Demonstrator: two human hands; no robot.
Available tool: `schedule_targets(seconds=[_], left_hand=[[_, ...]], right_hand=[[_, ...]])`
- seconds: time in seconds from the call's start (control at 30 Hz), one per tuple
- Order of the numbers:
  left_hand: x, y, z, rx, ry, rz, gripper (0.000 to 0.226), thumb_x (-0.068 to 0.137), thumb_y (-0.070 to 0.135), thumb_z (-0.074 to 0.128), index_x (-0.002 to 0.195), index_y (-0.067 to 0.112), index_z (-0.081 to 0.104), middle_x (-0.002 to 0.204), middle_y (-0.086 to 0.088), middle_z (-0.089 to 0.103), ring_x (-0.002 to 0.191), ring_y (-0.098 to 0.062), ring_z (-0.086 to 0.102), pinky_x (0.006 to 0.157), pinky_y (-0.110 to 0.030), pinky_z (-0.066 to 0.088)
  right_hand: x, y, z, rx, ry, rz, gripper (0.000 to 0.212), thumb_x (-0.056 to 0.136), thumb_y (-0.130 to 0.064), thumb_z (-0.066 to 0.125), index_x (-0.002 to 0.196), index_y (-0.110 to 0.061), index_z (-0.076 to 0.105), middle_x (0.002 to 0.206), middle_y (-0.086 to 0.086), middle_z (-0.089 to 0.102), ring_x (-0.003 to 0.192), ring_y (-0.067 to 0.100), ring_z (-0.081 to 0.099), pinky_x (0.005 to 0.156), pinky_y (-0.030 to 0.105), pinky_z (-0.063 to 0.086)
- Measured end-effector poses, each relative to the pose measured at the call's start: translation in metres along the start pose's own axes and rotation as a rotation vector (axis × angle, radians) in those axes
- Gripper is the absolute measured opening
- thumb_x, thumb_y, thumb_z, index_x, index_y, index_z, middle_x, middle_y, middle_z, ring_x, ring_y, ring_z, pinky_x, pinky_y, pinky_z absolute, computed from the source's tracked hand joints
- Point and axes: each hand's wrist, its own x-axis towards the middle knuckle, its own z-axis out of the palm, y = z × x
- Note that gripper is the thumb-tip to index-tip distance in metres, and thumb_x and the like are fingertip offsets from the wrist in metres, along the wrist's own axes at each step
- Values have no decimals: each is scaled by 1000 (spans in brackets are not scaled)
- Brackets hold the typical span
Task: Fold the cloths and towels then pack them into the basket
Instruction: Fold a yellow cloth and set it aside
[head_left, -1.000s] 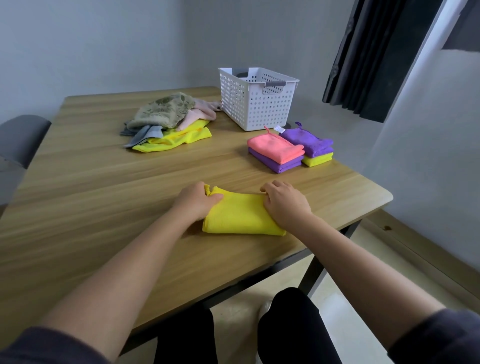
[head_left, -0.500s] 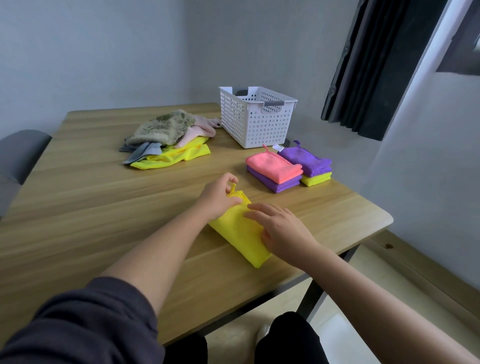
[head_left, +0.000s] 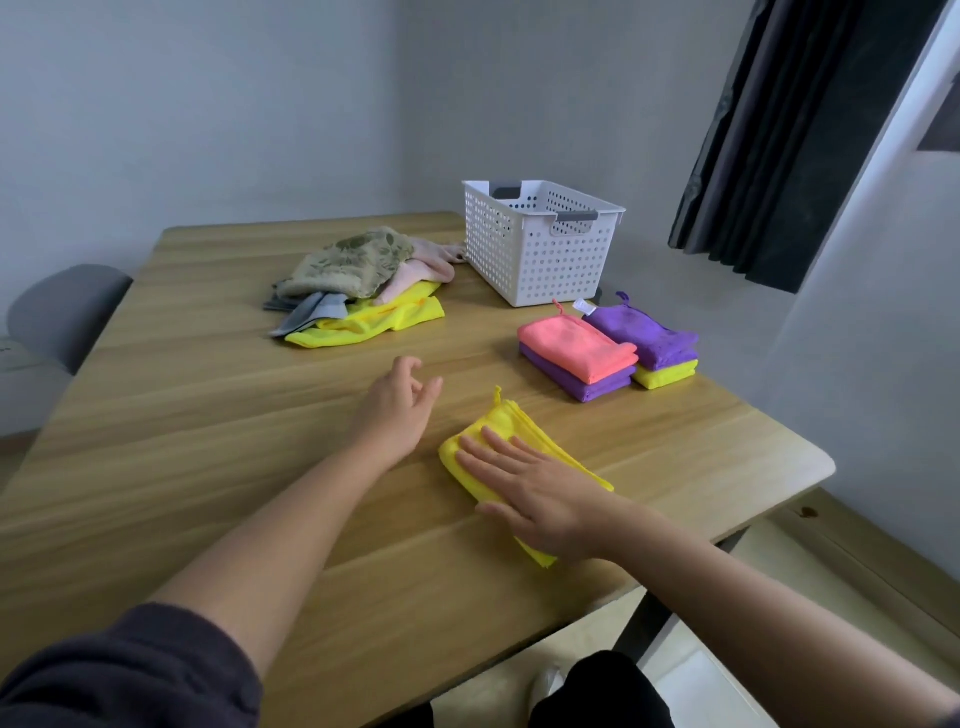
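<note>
A folded yellow cloth (head_left: 506, 423) lies near the table's front right. My right hand (head_left: 530, 488) presses flat on it with straight fingers. My left hand (head_left: 397, 410) hovers just left of the cloth, fingers loosely curled and holding nothing. Two stacks of folded cloths sit further right: a pink cloth (head_left: 576, 345) on a purple one, and a purple cloth (head_left: 644, 330) on a yellow one. A pile of unfolded towels (head_left: 363, 286) lies at the back centre. The white perforated basket (head_left: 540, 249) stands at the back right.
The wooden table (head_left: 208, 441) has its front right corner close to the folded cloth. A grey chair back (head_left: 62, 306) shows at the left edge. Dark curtains (head_left: 779, 130) hang at the right.
My left hand has let go of the yellow cloth's corner and moved off to the left. My right hand has flattened onto the cloth, which now lies folded narrower and diagonal.
</note>
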Motion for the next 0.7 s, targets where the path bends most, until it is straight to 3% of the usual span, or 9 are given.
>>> schedule_targets(seconds=[0.1, 0.2, 0.33, 0.7], left_hand=[[0, -24, -7, 356, -113, 28, 49, 98, 46, 34, 139, 20, 36, 142, -4, 44, 127, -25, 43, 100, -42, 37], [3, -36, -6, 543, -233, 48, 57, 98, 51, 25, 148, 24, 23, 157, -1, 17, 144, -21, 14, 115, -48, 13], [6, -41, -2, 565, -273, 38, 57, 98, 51, 19, 150, 28, 16, 159, 1, 7, 146, -18, 4, 117, -49, 5], [8, -48, -1, 501, -244, 71, 54, 98, 47, 25, 149, 29, 21, 159, 1, 10, 146, -17, 5, 118, -47, 5]], right_hand=[[3, 1, 3, -11, -43, 50, 86, 76, -65, -7, 151, -25, -1, 158, -9, -8, 144, 12, -17, 115, 33, -13], [8, 2, 3, 13, -64, 118, 82, 79, -65, -5, 151, -27, -2, 158, -11, -10, 144, 11, -16, 116, 35, -12], [24, 17, 0, -10, -60, 192, 58, 101, -43, 21, 152, -25, -2, 159, -9, -9, 145, 14, -12, 118, 38, -7], [79, 67, -7, 41, 3, 270, 55, 103, -38, 26, 152, -25, 6, 159, -10, 1, 146, 12, -5, 117, 36, -2]])
